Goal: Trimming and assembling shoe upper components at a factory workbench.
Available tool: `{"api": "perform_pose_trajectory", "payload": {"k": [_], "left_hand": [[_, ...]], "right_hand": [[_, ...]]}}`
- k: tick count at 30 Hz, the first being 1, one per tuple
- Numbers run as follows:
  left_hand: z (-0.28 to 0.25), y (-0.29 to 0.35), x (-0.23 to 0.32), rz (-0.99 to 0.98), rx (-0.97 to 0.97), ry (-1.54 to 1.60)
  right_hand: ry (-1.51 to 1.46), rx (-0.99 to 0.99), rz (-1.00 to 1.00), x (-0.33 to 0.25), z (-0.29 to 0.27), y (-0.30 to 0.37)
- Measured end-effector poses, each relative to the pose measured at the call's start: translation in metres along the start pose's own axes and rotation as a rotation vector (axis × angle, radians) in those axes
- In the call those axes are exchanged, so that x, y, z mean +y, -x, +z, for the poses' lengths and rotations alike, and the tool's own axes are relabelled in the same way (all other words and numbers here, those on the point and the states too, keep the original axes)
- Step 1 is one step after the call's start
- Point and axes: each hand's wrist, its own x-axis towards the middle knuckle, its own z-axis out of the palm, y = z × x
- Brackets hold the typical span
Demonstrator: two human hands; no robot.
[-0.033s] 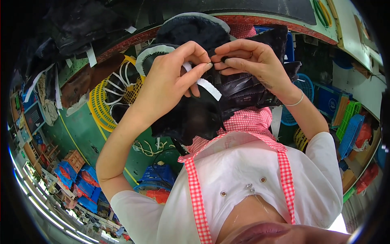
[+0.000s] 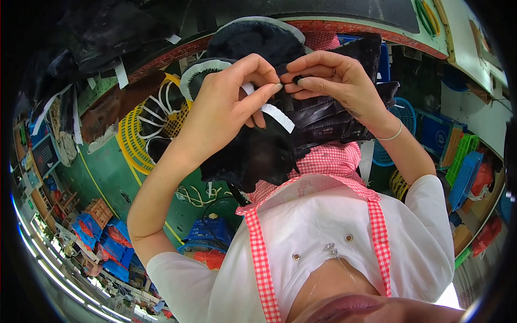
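Observation:
My left hand is closed in a pinch, thumb against finger, on the edge of a soft black piece lying over my lap. A white strip comes out below its fingers. Just to the right, my right hand pinches too, its fingertips close to the left ones. A small dark spot shows between its thumb and finger; I cannot make out what it is. Under the right hand lie shiny black pieces. Beyond the hands is a fuzzy black piece with a pale rim.
A red-edged bench runs across the far side, with dark material at its left. Left of me stands a yellow basket holding black pieces with white bands. Blue baskets are at the right. White cords lie on the green floor.

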Motion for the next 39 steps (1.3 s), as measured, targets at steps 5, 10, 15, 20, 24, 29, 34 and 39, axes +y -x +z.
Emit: {"api": "perform_pose_trajectory", "payload": {"k": [5,10,15,20,24,29,34,39], "left_hand": [[0.0,-0.003,-0.003,0.03,-0.004,0.014],[-0.002,-0.003,-0.004,0.064,-0.005,0.019],[-0.002,-0.004,-0.005,0.06,-0.003,0.028],[-0.002,-0.004,-0.008,0.065,0.004,0.08],[-0.002,-0.003,-0.008,0.082,0.013,0.09],[-0.002,-0.001,-0.009,0.056,0.019,0.109],[-0.004,0.0,-0.008,0.034,0.015,0.101],[-0.005,-0.003,-0.004,0.036,-0.062,0.092]], "right_hand": [[0.191,-0.062,-0.013,-0.001,-0.006,0.0],[0.281,-0.074,-0.071,-0.007,-0.004,-0.004],[0.358,-0.143,-0.013,-0.023,0.0,-0.012],[0.473,-0.179,-0.122,-0.034,0.003,-0.02],[0.517,-0.114,-0.161,-0.037,0.007,-0.025],[0.601,-0.115,-0.077,-0.04,0.012,-0.022],[0.652,-0.121,-0.02,-0.041,0.018,-0.018],[0.491,-0.117,-0.064,-0.023,0.012,-0.007]]}}
